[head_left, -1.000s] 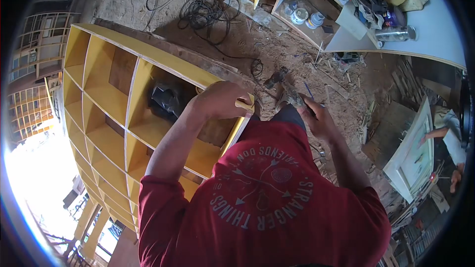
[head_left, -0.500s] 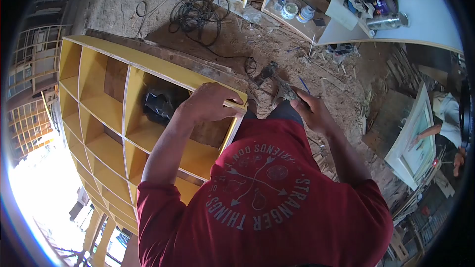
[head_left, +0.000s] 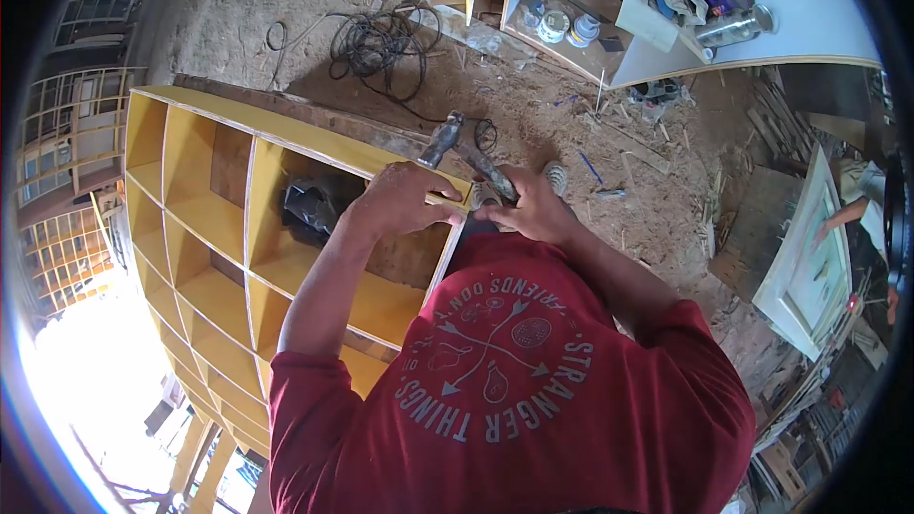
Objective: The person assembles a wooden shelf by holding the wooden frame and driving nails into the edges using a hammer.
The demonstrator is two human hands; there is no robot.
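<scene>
A large yellow shelf unit with many square compartments stands at my left. My left hand rests on its near corner, thumb and fingers to either side of the edge board; whether a small nail is pinched there cannot be seen. My right hand is closed round the handle of a hammer. The hammer's metal head is just beyond the corner, close to my left hand. A black bundle, like a plastic bag, lies inside one compartment.
A coiled black cable lies on the dusty, shaving-strewn floor. A white-topped bench at upper right bears a metal bottle and cloths, with tubs below. At far right, another person's hand touches a white framed panel.
My right hand has moved left with the hammer, from beside my leg to the shelf corner, and the hammer head has risen beside my left hand. My left hand stays on the corner.
</scene>
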